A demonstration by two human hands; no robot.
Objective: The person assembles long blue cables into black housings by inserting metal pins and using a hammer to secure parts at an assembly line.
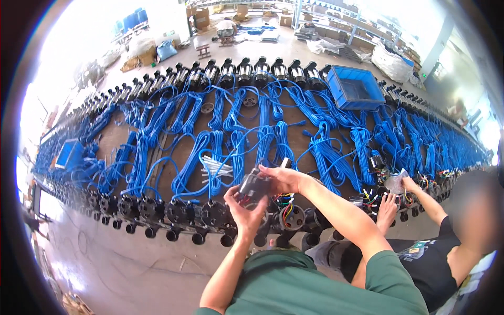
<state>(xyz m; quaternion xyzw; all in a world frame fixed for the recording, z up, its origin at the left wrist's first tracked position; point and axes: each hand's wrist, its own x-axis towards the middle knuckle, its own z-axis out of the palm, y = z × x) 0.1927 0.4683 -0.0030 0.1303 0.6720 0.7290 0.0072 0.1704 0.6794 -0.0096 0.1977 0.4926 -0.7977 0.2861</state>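
Note:
Both my hands hold a dark grey, rounded housing part (255,186) above the near edge of the table. My left hand (245,211) grips it from below and the left, thumb and fingers around its lower side. From the right, my right hand (283,180) has its fingers on the top and side. What lies inside the part cannot be made out. Just below to the right is an open black pump body (290,216) with coloured wires sticking out. A closed black pump end (214,212) stands to the left in the same row.
Coiled blue cables (197,160) cover the brown table, with white tubes (216,168) among them. Black pumps (244,72) line the far edge. A blue crate (357,89) stands at the far right. On my right, a co-worker's hands (387,207) work at wired pumps.

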